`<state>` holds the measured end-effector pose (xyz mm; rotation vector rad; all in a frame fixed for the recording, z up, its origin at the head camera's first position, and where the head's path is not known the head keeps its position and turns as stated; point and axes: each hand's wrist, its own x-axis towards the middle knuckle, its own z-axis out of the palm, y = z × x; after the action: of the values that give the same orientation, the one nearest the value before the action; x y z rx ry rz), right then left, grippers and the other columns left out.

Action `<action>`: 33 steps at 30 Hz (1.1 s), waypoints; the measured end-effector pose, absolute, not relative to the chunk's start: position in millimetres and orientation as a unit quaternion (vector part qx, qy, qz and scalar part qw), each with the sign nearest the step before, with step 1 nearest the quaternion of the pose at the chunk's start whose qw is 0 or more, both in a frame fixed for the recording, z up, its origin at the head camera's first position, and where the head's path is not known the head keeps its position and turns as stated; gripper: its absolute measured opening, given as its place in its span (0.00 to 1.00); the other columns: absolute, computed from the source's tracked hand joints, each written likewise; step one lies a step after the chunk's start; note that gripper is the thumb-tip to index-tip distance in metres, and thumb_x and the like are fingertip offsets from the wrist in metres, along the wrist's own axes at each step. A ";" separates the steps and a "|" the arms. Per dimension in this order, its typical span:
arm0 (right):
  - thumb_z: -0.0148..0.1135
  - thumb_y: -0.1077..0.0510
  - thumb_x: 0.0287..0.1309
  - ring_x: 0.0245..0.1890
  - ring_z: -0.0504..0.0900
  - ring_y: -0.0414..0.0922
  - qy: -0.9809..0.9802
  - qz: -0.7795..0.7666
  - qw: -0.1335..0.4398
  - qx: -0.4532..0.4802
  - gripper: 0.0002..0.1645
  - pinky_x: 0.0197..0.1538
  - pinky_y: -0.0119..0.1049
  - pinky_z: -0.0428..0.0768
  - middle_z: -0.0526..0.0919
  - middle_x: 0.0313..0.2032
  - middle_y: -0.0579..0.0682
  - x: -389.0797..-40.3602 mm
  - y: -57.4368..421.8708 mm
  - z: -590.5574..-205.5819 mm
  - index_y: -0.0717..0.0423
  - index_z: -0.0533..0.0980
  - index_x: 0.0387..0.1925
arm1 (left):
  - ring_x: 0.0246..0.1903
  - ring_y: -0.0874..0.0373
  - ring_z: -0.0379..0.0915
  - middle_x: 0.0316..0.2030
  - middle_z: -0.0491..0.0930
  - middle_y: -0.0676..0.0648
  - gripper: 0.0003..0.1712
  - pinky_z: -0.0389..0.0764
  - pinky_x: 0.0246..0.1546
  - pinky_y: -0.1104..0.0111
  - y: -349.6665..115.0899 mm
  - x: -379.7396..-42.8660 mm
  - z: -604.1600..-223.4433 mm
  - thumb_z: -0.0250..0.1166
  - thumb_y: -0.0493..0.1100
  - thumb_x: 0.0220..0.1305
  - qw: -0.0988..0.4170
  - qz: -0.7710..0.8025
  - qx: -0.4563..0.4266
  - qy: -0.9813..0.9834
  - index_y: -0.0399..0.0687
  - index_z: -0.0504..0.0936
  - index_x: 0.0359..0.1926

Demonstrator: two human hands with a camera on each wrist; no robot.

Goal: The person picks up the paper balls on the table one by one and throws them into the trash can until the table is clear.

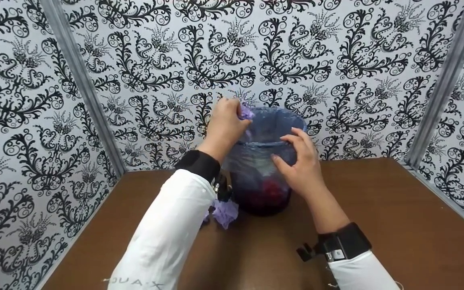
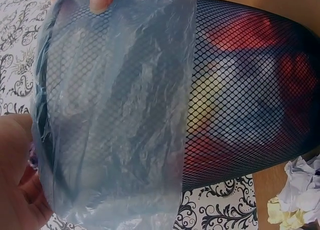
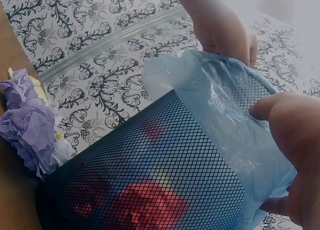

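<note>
A dark mesh wastebasket [image 1: 262, 197] stands on the table, lined with a thin blue plastic bag [image 2: 120, 110] folded down over its rim. Over the left side of its mouth, my left hand [image 1: 226, 125] pinches a crumpled piece of purple paper [image 1: 246, 112]. My right hand [image 1: 302, 165] holds the basket at its right side near the rim, thumb pressed on the outside of the bag. Through the mesh show red crumpled paper [image 3: 147, 205] and some paler pieces. In the left wrist view, the bag and rim hide part of my left fingers.
Crumpled purple paper [image 3: 30, 122] lies on the brown table [image 1: 377, 201] left of the basket, partly behind my left forearm. White paper [image 2: 300, 182] and yellow paper [image 2: 287, 215] lie with it. Patterned wall panels [image 1: 224, 52] with grey posts enclose the table.
</note>
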<state>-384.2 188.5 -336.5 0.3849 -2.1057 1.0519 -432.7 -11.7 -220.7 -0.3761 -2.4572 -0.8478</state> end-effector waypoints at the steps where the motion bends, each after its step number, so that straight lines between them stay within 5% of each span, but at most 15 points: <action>1: 0.76 0.51 0.53 0.75 0.63 0.56 -0.820 0.410 0.370 0.150 0.31 0.75 0.62 0.59 0.66 0.74 0.52 -384.0 188.3 -336.3 0.47 0.77 0.59 | 0.39 0.57 0.73 0.41 0.71 0.48 0.14 0.81 0.40 0.70 -11.5 -432.5 -221.4 0.76 0.43 0.59 0.251 -0.308 -0.141 -0.907 0.46 0.78 0.36; 17: 0.75 0.52 0.54 0.75 0.63 0.56 -0.820 0.410 0.369 0.155 0.31 0.75 0.60 0.60 0.67 0.73 0.54 -381.8 189.0 -335.5 0.50 0.77 0.59 | 0.37 0.58 0.72 0.38 0.75 0.55 0.24 0.77 0.38 0.63 -29.4 -416.7 -220.9 0.68 0.69 0.60 0.284 -0.236 -0.166 -0.914 0.56 0.78 0.38; 33: 0.76 0.51 0.53 0.75 0.64 0.57 -0.824 0.414 0.359 0.145 0.31 0.74 0.63 0.61 0.66 0.74 0.52 -382.8 187.7 -335.3 0.47 0.77 0.59 | 0.31 0.55 0.69 0.32 0.75 0.49 0.22 0.73 0.32 0.64 -99.3 -394.7 -246.8 0.66 0.63 0.66 0.312 -0.270 -0.187 -0.891 0.49 0.76 0.36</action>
<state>-382.8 187.7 -335.3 0.3728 -2.1245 1.0672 -394.7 -99.3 -246.8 -0.4945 -2.3521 -0.7135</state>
